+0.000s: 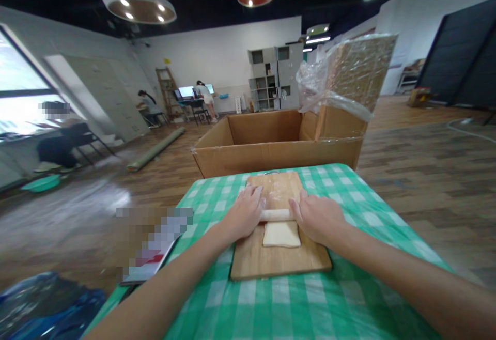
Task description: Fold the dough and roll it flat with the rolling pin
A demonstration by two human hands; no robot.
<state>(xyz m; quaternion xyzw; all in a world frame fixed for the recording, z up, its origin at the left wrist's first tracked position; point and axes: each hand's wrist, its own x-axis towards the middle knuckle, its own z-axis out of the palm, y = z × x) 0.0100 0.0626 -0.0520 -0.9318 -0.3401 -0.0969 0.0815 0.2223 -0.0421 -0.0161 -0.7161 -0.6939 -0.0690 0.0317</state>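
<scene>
A pale wooden rolling pin (277, 215) lies crosswise on a wooden cutting board (267, 267). My left hand (248, 210) is closed over its left end, and my right hand (318, 216) grips the right end. Beneath the pin and toward me lies a flat, roughly square slice of bread (282, 234), cream-coloured with a thin brownish edge. The pin covers its far edge. Whitish marks show on the far part of the board. My palms hide both ends of the pin.
A green-and-white checked cloth (217, 304) covers the table. At its left edge lies a partly blurred flat item (155, 252). A large open cardboard box (271, 156) stands just beyond the table. Dark plastic bags (50, 304) lie low at left. Several people sit or stand farther back.
</scene>
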